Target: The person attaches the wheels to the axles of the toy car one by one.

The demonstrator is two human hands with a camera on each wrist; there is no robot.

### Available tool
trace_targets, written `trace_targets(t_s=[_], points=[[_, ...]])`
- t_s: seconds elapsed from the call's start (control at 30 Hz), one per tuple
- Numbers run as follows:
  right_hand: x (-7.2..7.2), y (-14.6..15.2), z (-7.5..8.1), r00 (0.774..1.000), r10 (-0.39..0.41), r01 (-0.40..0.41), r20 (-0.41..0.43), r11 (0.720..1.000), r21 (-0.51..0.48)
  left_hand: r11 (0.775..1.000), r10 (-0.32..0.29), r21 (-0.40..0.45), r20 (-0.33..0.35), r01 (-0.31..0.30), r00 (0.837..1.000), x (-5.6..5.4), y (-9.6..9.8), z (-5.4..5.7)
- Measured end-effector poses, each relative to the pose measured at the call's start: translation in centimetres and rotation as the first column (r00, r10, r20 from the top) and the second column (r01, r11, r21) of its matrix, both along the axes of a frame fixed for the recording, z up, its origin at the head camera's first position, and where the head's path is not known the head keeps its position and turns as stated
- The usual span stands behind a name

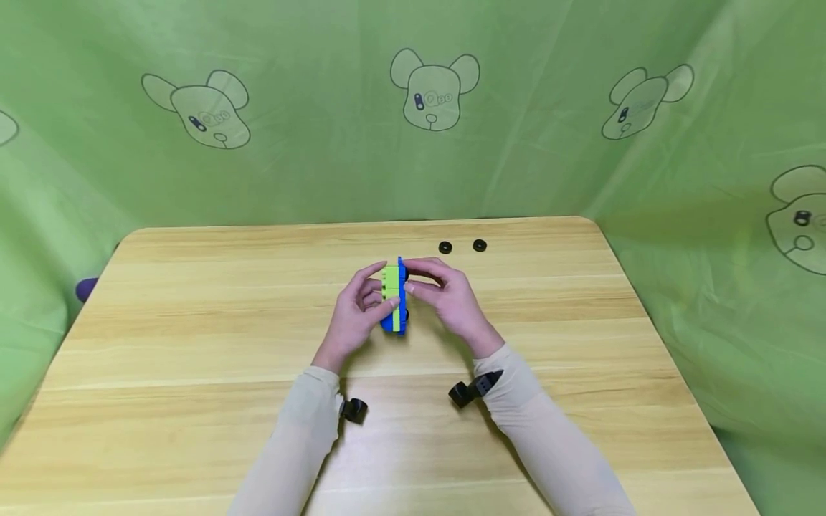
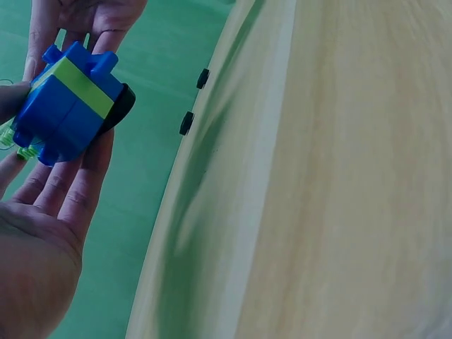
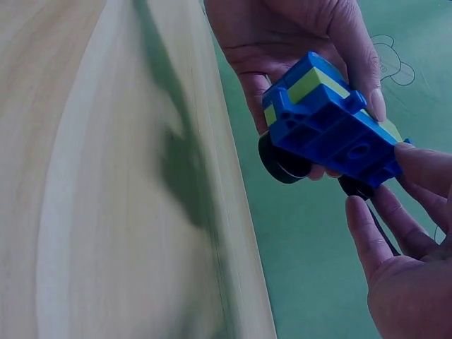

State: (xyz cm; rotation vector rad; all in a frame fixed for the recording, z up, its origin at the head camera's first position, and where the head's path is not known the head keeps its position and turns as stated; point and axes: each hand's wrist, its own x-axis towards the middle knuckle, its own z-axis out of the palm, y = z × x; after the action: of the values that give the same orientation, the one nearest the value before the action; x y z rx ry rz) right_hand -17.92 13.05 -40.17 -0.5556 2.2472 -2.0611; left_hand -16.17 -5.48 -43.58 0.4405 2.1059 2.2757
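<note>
A toy car (image 1: 391,297) built of lime-green and blue blocks is held on its side above the table. My left hand (image 1: 351,315) grips its block body, thumb on one face and fingers behind. My right hand (image 1: 454,297) pinches the far end of the car's blue base (image 3: 332,134), beside a black wheel (image 3: 357,187). Another black wheel (image 3: 282,161) sits on the same side of the base, at the nearer end. Blue pegs on the opposite side carry no wheels. The fingertips of my right hand are partly hidden by the car in the left wrist view.
Two loose black wheels (image 1: 445,247) lie near the far edge of the wooden table (image 1: 226,322). A green curtain (image 1: 323,165) with bear-head outlines surrounds it. Something purple (image 1: 86,289) shows beyond the left edge. Small black cameras (image 1: 474,388) sit on both wrists.
</note>
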Motion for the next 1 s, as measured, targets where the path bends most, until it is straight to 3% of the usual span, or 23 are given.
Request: trace_targets(t_s=[0.13, 0.27, 0.37, 0.5, 0.63, 0.8, 1.0], points=[[-0.7, 0.1, -1.1, 1.0, -0.003, 0.003, -0.027, 1.0, 0.023, 1.0, 0.005, 0.006, 0.008, -0.006, 1.0, -0.1, 0.0, -0.1], [-1.6, 0.3, -2.6, 0.999, 0.002, -0.001, -0.042, 1.0, 0.027, 1.0, 0.022, 0.009, 0.009, -0.022, 1.0, -0.9, 0.0, -1.8], [-1.9, 0.6, -2.8, 0.999, 0.022, -0.021, -0.028, 0.999, 0.034, 0.999, 0.029, 0.014, 0.008, -0.029, 1.0, -1.4, -0.1, -3.1], [-2.9, 1.6, -2.7, 1.0, 0.028, -0.029, 0.008, 0.997, 0.069, 0.999, 0.051, 0.008, 0.033, -0.052, 0.998, -1.7, -0.2, -3.0], [-4.7, 3.5, -2.5, 0.998, -0.052, 0.048, 0.021, 0.985, 0.167, 0.996, 0.089, -0.006, 0.045, -0.089, 0.995, -1.8, -0.3, -2.9], [-7.7, 5.8, -2.7, 0.992, -0.129, 0.125, -0.009, 0.933, 0.338, 0.994, 0.106, -0.032, 0.057, -0.105, 0.993, -1.8, -0.4, -2.8], [-10.8, 7.7, -3.7, 0.993, -0.11, 0.108, -0.032, 0.805, 0.584, 0.993, 0.115, -0.043, 0.077, -0.112, 0.99, -1.7, -0.3, -2.8]])
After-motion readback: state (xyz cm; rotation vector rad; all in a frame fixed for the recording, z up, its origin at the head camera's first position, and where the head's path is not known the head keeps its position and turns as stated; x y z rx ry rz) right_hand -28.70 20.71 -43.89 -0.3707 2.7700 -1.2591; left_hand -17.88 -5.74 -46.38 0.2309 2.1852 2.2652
